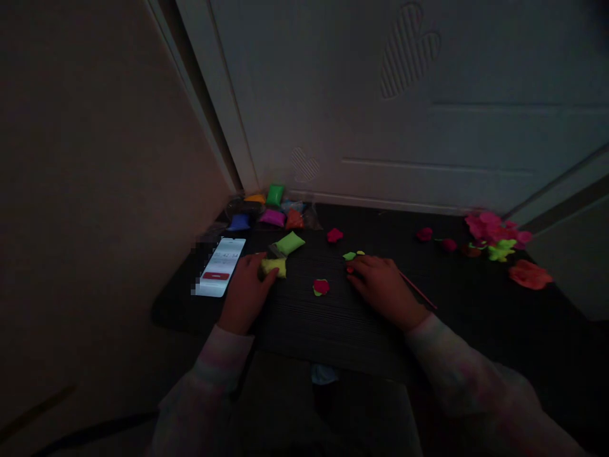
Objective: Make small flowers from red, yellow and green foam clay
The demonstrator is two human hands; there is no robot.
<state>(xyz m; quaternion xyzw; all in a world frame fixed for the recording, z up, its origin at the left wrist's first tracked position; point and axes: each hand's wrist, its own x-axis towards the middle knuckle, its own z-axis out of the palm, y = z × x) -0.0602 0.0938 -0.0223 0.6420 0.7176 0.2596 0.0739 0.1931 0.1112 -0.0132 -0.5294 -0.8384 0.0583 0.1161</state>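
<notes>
My left hand [246,289] rests at the left of the dark table, its thumb and fingers closed on the edge of a small yellow clay packet [276,268]. Just beyond it lies a light green clay packet [290,243]. My right hand [386,287] is palm down, with its fingertips drawn around a small red piece [350,270] on the tabletop. A flat green piece [349,256] and a little yellow piece [360,252] are beside those fingertips. Between my hands sits a red flower shape with a green edge [321,287].
A lit phone [220,266] lies left of my left hand. Several coloured clay packets [273,218] are heaped at the back left. A thin pink stick [419,291] extends from beneath my right hand. A red flower shape [334,235] and pink artificial flowers [495,227] are farther back.
</notes>
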